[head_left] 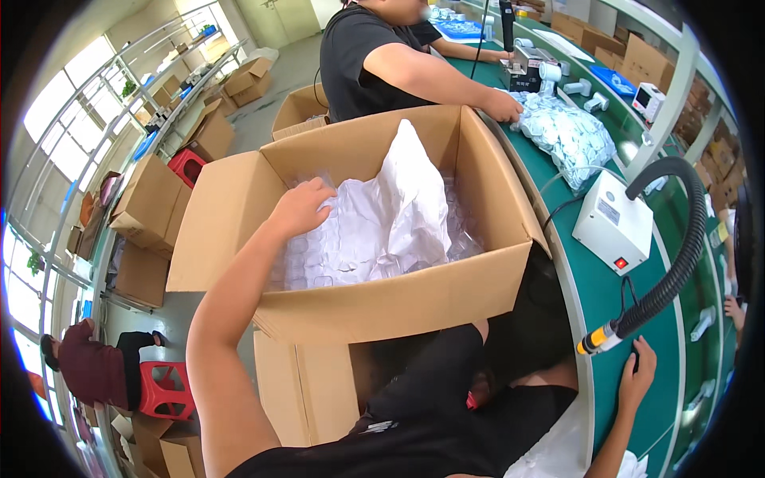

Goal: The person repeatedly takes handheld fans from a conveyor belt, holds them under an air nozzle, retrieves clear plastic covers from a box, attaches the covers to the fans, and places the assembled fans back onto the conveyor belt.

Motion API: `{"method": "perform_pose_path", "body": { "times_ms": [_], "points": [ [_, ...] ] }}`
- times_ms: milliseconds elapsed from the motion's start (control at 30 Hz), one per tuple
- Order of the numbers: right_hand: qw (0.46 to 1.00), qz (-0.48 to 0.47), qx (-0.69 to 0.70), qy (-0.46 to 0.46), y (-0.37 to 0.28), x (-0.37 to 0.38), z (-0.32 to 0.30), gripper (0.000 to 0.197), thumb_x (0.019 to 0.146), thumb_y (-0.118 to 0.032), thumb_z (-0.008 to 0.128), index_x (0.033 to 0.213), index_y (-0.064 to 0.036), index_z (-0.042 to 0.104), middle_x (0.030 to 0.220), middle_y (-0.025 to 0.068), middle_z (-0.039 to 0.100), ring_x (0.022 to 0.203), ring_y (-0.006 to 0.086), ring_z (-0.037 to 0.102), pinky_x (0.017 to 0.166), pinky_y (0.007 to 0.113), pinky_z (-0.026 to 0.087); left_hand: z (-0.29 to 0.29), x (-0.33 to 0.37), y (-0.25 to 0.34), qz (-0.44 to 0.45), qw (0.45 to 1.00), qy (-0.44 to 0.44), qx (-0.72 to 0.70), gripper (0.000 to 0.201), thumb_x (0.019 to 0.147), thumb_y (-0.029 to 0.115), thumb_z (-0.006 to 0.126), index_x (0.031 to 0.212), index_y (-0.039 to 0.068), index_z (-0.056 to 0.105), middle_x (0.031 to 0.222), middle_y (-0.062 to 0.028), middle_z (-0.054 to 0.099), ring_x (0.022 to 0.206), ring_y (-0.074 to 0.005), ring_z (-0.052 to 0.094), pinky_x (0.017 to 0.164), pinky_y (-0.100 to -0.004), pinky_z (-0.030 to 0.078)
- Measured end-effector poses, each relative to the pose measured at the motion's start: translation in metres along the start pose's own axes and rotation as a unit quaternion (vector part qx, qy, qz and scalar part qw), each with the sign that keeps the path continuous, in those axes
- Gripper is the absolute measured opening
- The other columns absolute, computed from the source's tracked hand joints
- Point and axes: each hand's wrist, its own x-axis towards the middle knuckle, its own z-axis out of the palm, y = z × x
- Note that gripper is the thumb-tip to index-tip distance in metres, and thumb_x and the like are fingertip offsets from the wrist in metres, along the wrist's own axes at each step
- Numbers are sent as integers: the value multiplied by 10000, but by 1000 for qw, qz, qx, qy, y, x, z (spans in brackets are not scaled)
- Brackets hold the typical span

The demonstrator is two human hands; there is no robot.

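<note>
My left hand [301,209] reaches over an open cardboard box [382,307]. Its thumb and fingers are apart, beside the left end of a crumpled white sheet [414,199]. Clear plastic trays [299,267] with moulded pockets lie in the box, partly under that sheet. Whether the fingertips touch the plastic or the sheet is hard to make out. Resting at the green workbench's edge [594,315], my right hand [637,374] has its fingers stretched out. A small dark patch shows between its thumb and fingers, too unclear to name.
A white box-shaped device [613,223] with a black flexible hose [692,215] stands on the bench. Beyond it lies a bag of pale blue parts [566,135], touched by a co-worker's hand [502,105]. Another cardboard box [307,390] is below, and a red stool [166,389] stands left.
</note>
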Motion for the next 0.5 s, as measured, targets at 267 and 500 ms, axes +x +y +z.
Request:
{"method": "perform_pose_path", "body": {
  "times_ms": [267, 500],
  "points": [
    [1000, 8, 1, 12, -14, 5, 3, 271, 852, 25, 522, 1099, 5, 633, 1237, 155, 618, 1140, 326, 567, 1010, 408, 419, 13, -5, -37, -79, 996, -14, 47, 508, 850, 223, 610, 1329, 85, 515, 1357, -151, 479, 1216, -356, 492, 1007, -431, 443],
    [997, -5, 59, 48, -15, 5, -9, 257, 808, 40, 552, 1038, -10, 656, 1181, 149, 652, 1112, 337, 584, 985, 411, 445, 40, -2, -43, -64, 977, -201, 44, 672, 832, 358, 642, 1416, 82, 456, 1557, -202, 259, 1371, -402, 356, 1137, -445, 314]
  ]
}}
